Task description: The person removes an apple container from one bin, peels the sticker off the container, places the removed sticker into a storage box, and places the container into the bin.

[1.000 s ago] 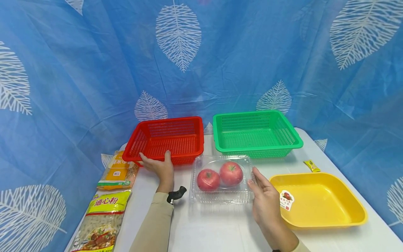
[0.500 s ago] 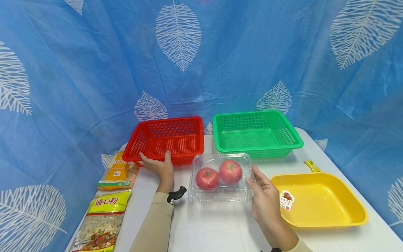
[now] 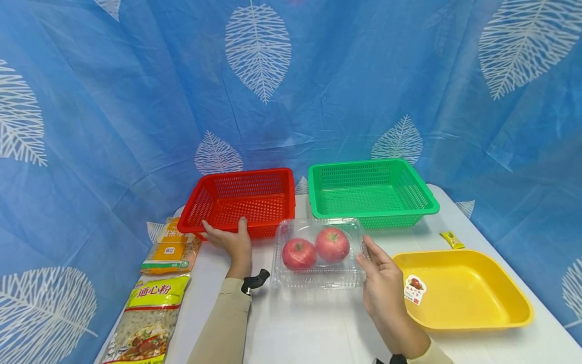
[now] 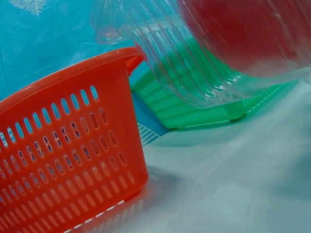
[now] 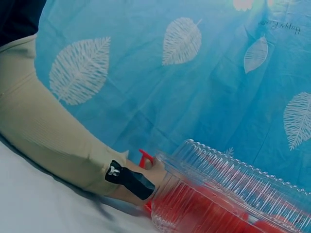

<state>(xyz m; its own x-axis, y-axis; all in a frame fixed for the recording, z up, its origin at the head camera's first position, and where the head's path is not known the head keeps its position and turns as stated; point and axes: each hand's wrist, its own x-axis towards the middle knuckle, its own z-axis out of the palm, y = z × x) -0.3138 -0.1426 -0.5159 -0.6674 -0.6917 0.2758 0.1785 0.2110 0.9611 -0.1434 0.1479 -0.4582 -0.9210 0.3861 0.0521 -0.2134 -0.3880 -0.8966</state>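
Observation:
My right hand [image 3: 385, 290] grips the right side of a clear plastic clamshell box [image 3: 291, 281], thumb on the near side and fingers behind. Two red apples, one on the left [image 3: 299, 254] and one on the right [image 3: 332, 244], show through the lid. In the left wrist view the box [image 4: 194, 87] hangs above the white table. My left hand [image 3: 235, 246] is spread with its thumb raised, right at the front of a red basket [image 3: 284, 218], and holds nothing. From the right wrist, the box [image 5: 233, 170] partly covers the left hand.
A green basket [image 3: 373, 221] stands behind the box. At right are a yellow tub [image 3: 459, 288] and a small yellow packet [image 3: 451, 239]. Along the left edge lie a pasta bag [image 3: 147, 318] and an orange-and-clear food bag [image 3: 170, 247].
My right hand has raised the clamshell box slightly and shifted it a little away from me, apples inside. The left hand has stayed in place by the red basket.

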